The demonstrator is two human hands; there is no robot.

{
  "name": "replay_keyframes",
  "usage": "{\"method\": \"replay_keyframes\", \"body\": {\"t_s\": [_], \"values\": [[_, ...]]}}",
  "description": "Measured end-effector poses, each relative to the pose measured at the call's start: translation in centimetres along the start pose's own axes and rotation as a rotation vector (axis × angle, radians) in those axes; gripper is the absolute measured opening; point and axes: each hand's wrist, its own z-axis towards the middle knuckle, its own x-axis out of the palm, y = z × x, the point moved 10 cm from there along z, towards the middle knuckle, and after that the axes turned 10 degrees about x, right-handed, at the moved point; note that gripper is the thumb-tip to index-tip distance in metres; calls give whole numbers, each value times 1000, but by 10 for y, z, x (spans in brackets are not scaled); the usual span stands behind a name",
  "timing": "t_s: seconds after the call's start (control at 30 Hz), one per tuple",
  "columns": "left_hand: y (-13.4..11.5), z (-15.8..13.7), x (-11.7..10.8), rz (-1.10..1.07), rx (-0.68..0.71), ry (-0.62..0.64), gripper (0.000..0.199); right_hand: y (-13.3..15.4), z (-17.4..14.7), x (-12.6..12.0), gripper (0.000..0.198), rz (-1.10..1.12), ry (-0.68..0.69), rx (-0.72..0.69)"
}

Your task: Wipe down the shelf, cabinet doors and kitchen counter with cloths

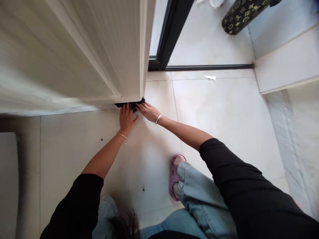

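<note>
A dark, crumpled cloth [134, 107] lies at the foot of a pale wood-grain cabinet or door panel [99, 49], against its lower corner. My left hand [126, 118] rests on it with the fingers stretched forward and the thumb out to the side. From the right, my right hand [149, 112] reaches the cloth's right end, its fingers extended and touching it. The panel's edge hides the far part of the cloth, and the right thumb is hard to make out.
Light tiles make up the floor [211, 109]. A black-framed sliding door [165, 36] and its dark track [209, 67] lie beyond the panel. A patterned black cylindrical container [240, 16] stands at the upper right. A white scrap [210, 78] lies near the track. My foot wears a pink slipper [173, 177].
</note>
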Motion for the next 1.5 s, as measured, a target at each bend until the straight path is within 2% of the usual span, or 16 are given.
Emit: {"method": "replay_keyframes", "body": {"t_s": [0.17, 0.4, 0.47, 0.57, 0.63, 0.67, 0.73, 0.77, 0.87, 0.93, 0.97, 1.07, 1.13, 1.3, 1.4, 1.5], "values": [[-14, 6, 14, 13, 10, -71, 57, -21, -14, -3, 50, 94, -79, -31], [-28, 7, 34, 96, -56, -65, 56, -27, -20, -8, 44, 302, -316, -35], [-44, 10, 43, 74, -61, -60, 56, -39, -30, -8, 45, 366, -352, 18], [-78, 24, 59, 14, -4, -34, 56, -69, -53, -14, 49, 465, -459, 198], [-87, 36, 58, -33, -27, -96, 56, -76, -64, -18, 51, 530, -506, 221], [-84, 41, 53, -57, -81, -165, 52, -72, -65, -19, 52, 567, -511, 193], [-69, 47, 38, -90, -214, -310, 38, -62, -61, -19, 53, 655, -510, 158], [-62, 48, 32, -97, -269, -356, 28, -60, -57, -18, 52, 707, -524, 191], [-57, 42, 5, -136, -320, -462, 11, -64, -53, -19, 49, 887, -663, 447], [-72, 29, -25, -182, -270, -588, 11, -62, -57, -25, 43, 997, -779, 585], [-83, 22, -44, -189, -234, -667, 11, -57, -58, -31, 40, 1037, -821, 607], [-119, 10, -97, -113, -118, -841, 12, -34, -52, -53, 34, 1107, -878, 551], [-139, 18, -120, -51, -32, -858, 10, -23, -46, -62, 34, 1144, -911, 561], [-164, 48, -143, 23, 161, -756, 7, -17, -37, -77, 35, 1130, -1043, 743], [-183, 54, -181, 81, 190, -783, 6, -8, -35, -117, 37, 1134, -1177, 736], [-227, 55, -258, 217, 256, -967, 14, 11, -38, -200, 36, 1129, -1340, 628]]}}
